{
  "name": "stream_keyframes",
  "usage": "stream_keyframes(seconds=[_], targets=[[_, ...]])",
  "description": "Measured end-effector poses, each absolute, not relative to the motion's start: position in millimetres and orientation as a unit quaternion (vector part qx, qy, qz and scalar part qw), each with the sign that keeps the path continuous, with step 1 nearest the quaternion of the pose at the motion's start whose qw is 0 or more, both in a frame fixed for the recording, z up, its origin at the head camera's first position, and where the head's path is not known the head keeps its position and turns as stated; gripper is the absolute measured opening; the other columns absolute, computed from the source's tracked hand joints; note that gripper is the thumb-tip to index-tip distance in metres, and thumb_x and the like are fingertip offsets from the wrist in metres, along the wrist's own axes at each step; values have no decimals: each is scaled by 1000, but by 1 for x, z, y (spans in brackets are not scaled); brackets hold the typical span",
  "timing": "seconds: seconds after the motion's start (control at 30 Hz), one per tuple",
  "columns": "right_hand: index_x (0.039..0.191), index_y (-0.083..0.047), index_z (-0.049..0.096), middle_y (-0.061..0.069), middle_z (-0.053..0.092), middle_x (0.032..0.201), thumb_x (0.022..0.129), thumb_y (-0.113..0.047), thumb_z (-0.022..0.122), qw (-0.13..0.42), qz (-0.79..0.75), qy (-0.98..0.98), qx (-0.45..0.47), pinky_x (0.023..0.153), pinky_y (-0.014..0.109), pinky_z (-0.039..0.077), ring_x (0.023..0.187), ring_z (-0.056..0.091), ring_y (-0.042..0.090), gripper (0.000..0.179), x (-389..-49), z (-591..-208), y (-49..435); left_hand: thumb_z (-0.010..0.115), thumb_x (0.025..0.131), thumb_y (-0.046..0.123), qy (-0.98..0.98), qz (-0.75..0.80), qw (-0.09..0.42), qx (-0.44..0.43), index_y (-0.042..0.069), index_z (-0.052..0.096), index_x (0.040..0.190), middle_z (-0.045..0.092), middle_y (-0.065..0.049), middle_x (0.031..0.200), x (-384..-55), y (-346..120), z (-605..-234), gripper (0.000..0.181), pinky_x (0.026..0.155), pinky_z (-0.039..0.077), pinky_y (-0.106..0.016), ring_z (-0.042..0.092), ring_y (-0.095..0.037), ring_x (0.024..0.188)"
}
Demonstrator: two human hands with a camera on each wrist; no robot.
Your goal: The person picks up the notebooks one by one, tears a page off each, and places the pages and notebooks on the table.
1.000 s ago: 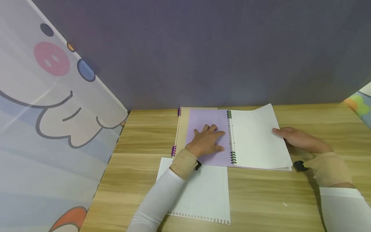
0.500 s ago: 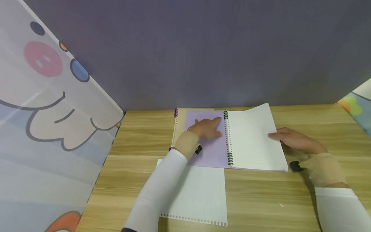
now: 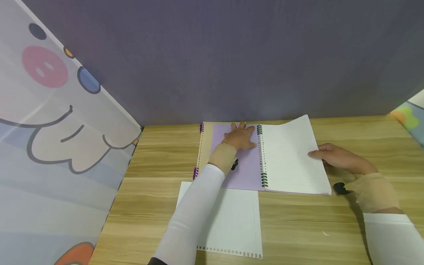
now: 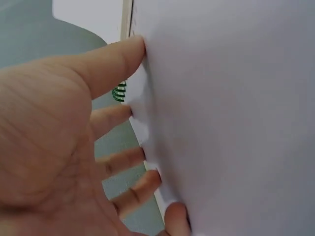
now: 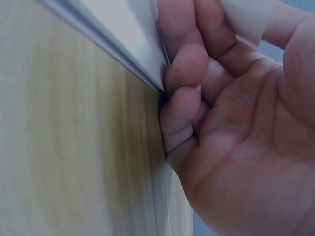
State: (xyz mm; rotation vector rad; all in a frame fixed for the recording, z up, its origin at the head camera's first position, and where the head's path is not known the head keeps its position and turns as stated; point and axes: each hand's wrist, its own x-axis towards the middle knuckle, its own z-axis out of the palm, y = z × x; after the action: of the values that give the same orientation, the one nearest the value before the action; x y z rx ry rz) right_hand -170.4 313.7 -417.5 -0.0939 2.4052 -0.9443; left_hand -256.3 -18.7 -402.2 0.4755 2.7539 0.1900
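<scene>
A spiral notebook with green coils point(image 3: 264, 180) lies open at the back of the table. Its purple cover point(image 3: 245, 176) is folded out to the left, and lined white pages point(image 3: 291, 162) are on the right. My left hand point(image 3: 239, 139) rests on the purple cover with spread fingers, its fingertips pressing that surface in the left wrist view. At the right edge of the pages, my right hand point(image 3: 342, 159) pinches paper between the thumb and curled fingers. The top right corner of the page lifts and bends there.
A beige notebook point(image 3: 207, 141) with purple coils lies partly under the purple cover. In front is a loose lined sheet point(image 3: 236, 217) with a perforated edge, partly under my left sleeve. A paper scrap point(image 3: 325, 233) lies at front right. A grey wall point(image 3: 232, 66) stands behind the table.
My left hand has slid up the purple cover toward its top edge, with its fingers spreading again. My right hand keeps its pinch on the page edge, and the lower page corners now lie more evenly together.
</scene>
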Motion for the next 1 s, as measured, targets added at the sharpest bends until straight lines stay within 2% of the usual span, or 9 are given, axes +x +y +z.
stream_keyframes(seconds=[0.07,0.27,0.43,0.5,0.6,0.73,0.83,0.9,1.0], targets=[[150,9,39,32,32,152,106,-50,47,274,-353,893,-44,106,57,41,138,38,50,74,-171,-417,313,64,96,53,969,66,171,163,38,31,161,26,-1,165,-256,-18,-402,74,98,47,-59,28,-32,142],[145,-6,52,13,62,139,107,-49,46,288,-387,874,-64,93,28,51,122,60,14,58,-174,-413,310,56,98,58,973,52,167,149,43,27,161,17,-2,170,-256,-14,-404,71,98,46,-59,21,-34,149],[141,-2,57,15,64,137,108,-55,35,278,-378,881,-63,94,26,50,122,58,13,65,-176,-412,306,51,99,60,975,46,165,142,44,25,161,16,-2,170,-256,-11,-406,69,97,46,-58,19,-33,150],[134,-2,63,13,66,132,109,-55,31,268,-372,886,-64,92,24,48,118,58,9,67,-176,-412,306,50,100,60,976,45,162,140,44,25,161,17,-2,170,-256,-10,-407,68,96,46,-58,20,-32,150],[116,-5,71,6,72,111,109,-54,30,269,-381,883,-58,87,20,48,103,61,3,64,-176,-412,304,49,101,60,978,45,154,136,43,25,161,18,-2,169,-254,-9,-407,67,93,46,-56,22,-32,148],[88,-6,66,-3,63,78,109,-53,35,273,-394,877,-38,77,24,48,81,59,9,59,-175,-412,302,48,101,60,979,48,144,134,42,26,161,19,-3,169,-252,-9,-408,66,92,46,-56,24,-31,145],[95,-1,66,-4,64,81,109,-50,37,261,-392,881,-38,76,24,49,80,60,7,58,-175,-414,301,47,102,60,979,46,145,134,42,25,161,18,-3,169,-252,-8,-409,66,92,46,-56,24,-31,145],[113,5,65,1,69,91,110,-45,38,251,-387,886,-47,76,24,51,83,62,5,57,-176,-416,301,45,102,61,978,43,152,133,43,24,162,16,-2,169,-254,-8,-410,66,94,46,-57,22,-32,146],[139,9,52,11,71,113,111,-37,42,237,-378,893,-63,79,23,53,90,65,5,55,-177,-418,302,44,102,62,977,42,164,127,44,21,162,15,-1,169,-259,-6,-413,67,95,45,-57,20,-31,146]])
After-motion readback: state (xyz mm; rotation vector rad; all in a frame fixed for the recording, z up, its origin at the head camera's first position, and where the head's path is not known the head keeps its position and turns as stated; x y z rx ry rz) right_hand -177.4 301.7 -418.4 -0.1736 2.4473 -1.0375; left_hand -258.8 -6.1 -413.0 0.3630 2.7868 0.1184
